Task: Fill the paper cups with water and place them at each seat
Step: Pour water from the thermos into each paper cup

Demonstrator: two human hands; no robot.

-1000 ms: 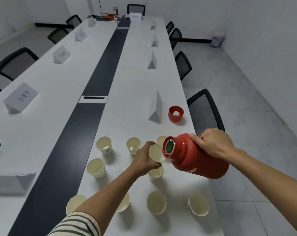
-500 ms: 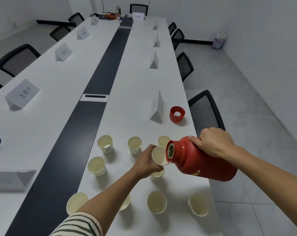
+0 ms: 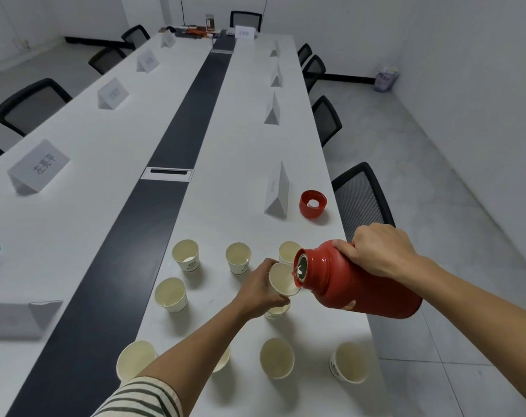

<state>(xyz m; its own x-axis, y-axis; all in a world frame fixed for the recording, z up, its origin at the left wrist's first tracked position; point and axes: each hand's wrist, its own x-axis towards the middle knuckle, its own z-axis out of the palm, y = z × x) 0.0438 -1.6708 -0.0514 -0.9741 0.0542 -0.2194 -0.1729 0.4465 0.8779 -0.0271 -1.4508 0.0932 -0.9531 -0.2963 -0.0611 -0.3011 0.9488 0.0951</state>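
Observation:
My left hand (image 3: 260,288) grips a cream paper cup (image 3: 281,279), held tilted above the white table (image 3: 240,164). My right hand (image 3: 379,249) holds a red thermos (image 3: 355,284) by its handle, tipped so its open mouth touches the cup's rim. A thin stream of water runs into the cup. Several more paper cups stand around it, among them one at the near right (image 3: 349,361), one at the near middle (image 3: 276,358) and one to the left (image 3: 169,294). Another cup sits directly beneath the held one, mostly hidden.
The thermos's red lid (image 3: 312,203) lies upside down beside a folded name card (image 3: 276,191). More name cards line both sides of the long table. Black mesh chairs (image 3: 361,197) stand along the right edge. A dark strip (image 3: 153,212) runs down the table's middle.
The thermos has tipped further down toward the cup and water now runs out of it. Both hands stay in nearly the same place.

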